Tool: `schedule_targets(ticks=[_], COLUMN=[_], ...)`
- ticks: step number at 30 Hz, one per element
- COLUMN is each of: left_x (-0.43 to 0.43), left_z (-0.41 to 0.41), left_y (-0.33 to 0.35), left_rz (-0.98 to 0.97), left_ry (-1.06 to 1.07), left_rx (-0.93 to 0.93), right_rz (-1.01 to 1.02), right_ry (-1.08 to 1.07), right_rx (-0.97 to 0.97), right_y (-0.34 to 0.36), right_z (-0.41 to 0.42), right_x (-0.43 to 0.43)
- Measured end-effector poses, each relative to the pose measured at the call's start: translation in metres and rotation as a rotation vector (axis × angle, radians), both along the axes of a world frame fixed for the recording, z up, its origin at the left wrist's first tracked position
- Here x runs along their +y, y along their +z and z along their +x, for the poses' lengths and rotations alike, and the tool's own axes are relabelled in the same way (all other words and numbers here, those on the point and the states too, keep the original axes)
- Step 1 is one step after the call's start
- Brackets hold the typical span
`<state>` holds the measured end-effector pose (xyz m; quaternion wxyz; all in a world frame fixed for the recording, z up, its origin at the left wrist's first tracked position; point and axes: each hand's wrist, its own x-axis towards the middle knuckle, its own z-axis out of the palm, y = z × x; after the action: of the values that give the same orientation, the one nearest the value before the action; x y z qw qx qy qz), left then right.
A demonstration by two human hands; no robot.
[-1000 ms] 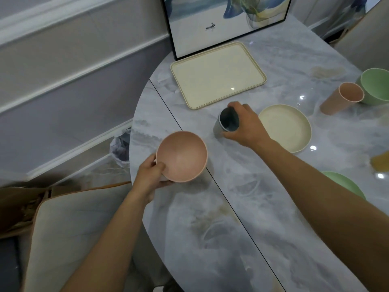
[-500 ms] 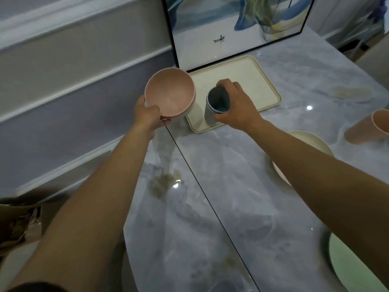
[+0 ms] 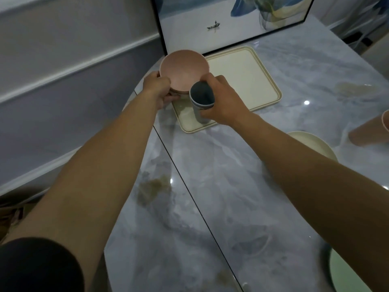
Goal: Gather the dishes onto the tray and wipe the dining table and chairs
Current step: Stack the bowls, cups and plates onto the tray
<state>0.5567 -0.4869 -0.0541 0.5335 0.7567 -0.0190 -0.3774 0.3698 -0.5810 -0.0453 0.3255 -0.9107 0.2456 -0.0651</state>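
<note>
My left hand (image 3: 159,89) grips the near rim of a pink bowl (image 3: 184,70), which is over the left end of the cream tray (image 3: 248,81). My right hand (image 3: 221,100) is wrapped around a grey-blue cup (image 3: 201,100) that stands upright at the tray's near-left corner; whether its base touches the tray is hidden. On the marble table (image 3: 221,186) lie a cream plate (image 3: 313,144) at the right, a pink cup (image 3: 370,131) on its side at the right edge, and a green plate (image 3: 347,272) at the lower right corner.
A framed picture (image 3: 231,20) leans against the wall just behind the tray. Brownish smears mark the table at centre left (image 3: 153,188) and far right (image 3: 353,89). A seam (image 3: 189,188) runs diagonally across the tabletop. The table's curved left edge drops off beside my left arm.
Both hands have carried the pink bowl and the grey-blue cup from the near table to the tray's left end and lowered them there. My view has tilted toward the tray.
</note>
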Motion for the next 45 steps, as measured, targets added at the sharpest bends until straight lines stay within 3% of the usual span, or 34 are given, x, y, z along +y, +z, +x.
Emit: schedule_targets(ticks=[11, 16, 20, 26, 30, 35, 41, 45], left_x=[0.004, 0.042, 0.080, 0.127, 0.121, 0.108, 0.097, 0.092], left_z=[-0.021, -0.052, -0.113, -0.198, -0.286, -0.379, -0.452, -0.487], left_y=[0.015, 0.020, 0.019, 0.009, 0.007, 0.010, 0.012, 0.013], left_rz=[-0.070, -0.049, 0.030, 0.020, -0.031, 0.018, 0.074, 0.096], left_ry=[-0.020, 0.069, -0.031, -0.069, -0.268, -0.456, -0.555, -0.606], left_rx=[0.090, 0.032, -0.122, -0.161, -0.088, 0.069, 0.266, 0.314], right_rz=[0.213, 0.410, 0.547, 0.574, 0.529, 0.619, 0.674, 0.869], right_ry=[-0.081, -0.273, -0.500, -0.761, -0.916, -1.149, -1.261, -1.334], right_rx=[-0.097, -0.171, -0.168, -0.221, -0.222, -0.218, -0.220, -0.233], right_y=[0.008, 0.011, 0.015, 0.009, 0.014, 0.022, 0.024, 0.015], right_z=[-0.057, -0.131, -0.234, -0.303, -0.360, -0.449, -0.528, -0.561], right_x=[0.009, 0.020, 0.039, 0.052, 0.062, 0.071, 0.086, 0.084])
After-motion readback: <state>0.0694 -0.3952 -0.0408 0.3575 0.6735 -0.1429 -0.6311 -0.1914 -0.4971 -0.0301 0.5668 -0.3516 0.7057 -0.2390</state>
